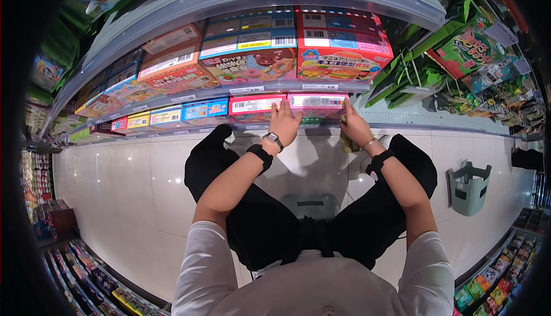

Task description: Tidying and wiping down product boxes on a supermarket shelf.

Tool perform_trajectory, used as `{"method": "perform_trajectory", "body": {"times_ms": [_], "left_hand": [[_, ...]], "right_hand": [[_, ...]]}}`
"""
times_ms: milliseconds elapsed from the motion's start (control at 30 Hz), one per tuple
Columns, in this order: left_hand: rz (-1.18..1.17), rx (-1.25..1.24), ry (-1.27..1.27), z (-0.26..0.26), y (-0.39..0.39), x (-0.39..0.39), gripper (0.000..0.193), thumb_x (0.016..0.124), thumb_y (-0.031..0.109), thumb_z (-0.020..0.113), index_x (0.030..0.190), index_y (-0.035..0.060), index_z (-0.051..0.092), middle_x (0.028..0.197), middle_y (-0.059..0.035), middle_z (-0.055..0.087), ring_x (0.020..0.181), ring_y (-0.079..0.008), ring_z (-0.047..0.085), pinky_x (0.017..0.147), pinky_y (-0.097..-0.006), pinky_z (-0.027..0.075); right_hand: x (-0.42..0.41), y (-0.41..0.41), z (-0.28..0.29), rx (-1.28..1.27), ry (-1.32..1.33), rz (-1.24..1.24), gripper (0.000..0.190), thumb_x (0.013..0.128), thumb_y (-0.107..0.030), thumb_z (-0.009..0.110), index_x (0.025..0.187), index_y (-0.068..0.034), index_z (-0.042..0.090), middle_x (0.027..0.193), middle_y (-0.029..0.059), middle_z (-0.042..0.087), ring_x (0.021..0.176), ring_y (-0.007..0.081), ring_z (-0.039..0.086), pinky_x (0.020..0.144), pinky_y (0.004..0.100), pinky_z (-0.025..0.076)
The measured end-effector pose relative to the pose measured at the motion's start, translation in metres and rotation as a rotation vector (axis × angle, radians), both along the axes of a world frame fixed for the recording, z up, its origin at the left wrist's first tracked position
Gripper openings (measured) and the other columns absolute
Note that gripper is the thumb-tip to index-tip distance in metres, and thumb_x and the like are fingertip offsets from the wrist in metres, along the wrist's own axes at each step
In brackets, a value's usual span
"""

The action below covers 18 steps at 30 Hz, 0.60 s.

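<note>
On the low shelf a pink carton (317, 101) sits at the right end of a row. My left hand (285, 122) rests over the front where this carton meets a red-and-pink carton (254, 106), fingers extended and slightly apart. At the pink carton's right end, my right hand (357, 126) touches its side with the fingertips. A crumpled yellow-green item (348, 141) shows beside and below that palm; whether the hand grips it is hidden. Something green (311, 120) lies under the pink carton's front.
Above, a shelf holds DIY candy-toy cartons (254, 58) and a red carton (344, 58). Hanging snack bags (462, 49) are at right. A grey-green basket (470, 189) stands on the tiled floor (125, 187). I sit on a low stool (310, 203).
</note>
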<state>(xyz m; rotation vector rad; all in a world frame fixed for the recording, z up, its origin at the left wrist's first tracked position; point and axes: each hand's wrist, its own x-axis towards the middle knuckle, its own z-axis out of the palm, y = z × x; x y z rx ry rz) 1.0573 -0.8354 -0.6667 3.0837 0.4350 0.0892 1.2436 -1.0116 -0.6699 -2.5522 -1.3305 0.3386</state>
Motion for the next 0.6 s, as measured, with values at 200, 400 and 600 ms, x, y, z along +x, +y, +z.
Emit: {"method": "perform_trajectory", "body": {"times_ms": [200, 400, 600], "left_hand": [[0.062, -0.386, -0.026, 0.014, -0.001, 0.002, 0.052, 0.068, 0.022, 0.068, 0.117, 0.0127, 0.055, 0.133, -0.0377, 0.030, 0.129, -0.0472, 0.028, 0.103, -0.0614, 0.019], [0.085, -0.632, -0.129, 0.021, -0.008, 0.003, 0.050, 0.068, 0.021, 0.069, 0.116, 0.0135, 0.056, 0.134, -0.0368, 0.029, 0.131, -0.0460, 0.024, 0.103, -0.0611, 0.021], [-0.258, -0.397, -0.220, 0.081, -0.034, -0.004, 0.046, 0.072, 0.015, 0.064, 0.117, 0.0161, 0.056, 0.135, -0.0227, 0.038, 0.132, -0.0418, 0.023, 0.101, -0.0625, 0.022]], "right_hand": [[0.005, -0.004, -0.020, 0.202, 0.192, 0.029, 0.076, 0.074, -0.017, 0.060, 0.138, -0.005, 0.020, 0.127, 0.0300, 0.042, 0.094, 0.0441, 0.056, 0.077, 0.0470, 0.049], [-0.001, -0.002, 0.006, 0.258, 0.269, -0.114, 0.074, 0.074, -0.016, 0.060, 0.138, -0.010, 0.023, 0.123, 0.0277, 0.043, 0.101, 0.0450, 0.051, 0.085, 0.0466, 0.045], [0.001, -0.013, 0.045, 0.328, 0.379, -0.117, 0.072, 0.072, -0.011, 0.060, 0.137, -0.007, 0.029, 0.121, 0.0230, 0.049, 0.113, 0.0369, 0.048, 0.093, 0.0380, 0.041]]}}
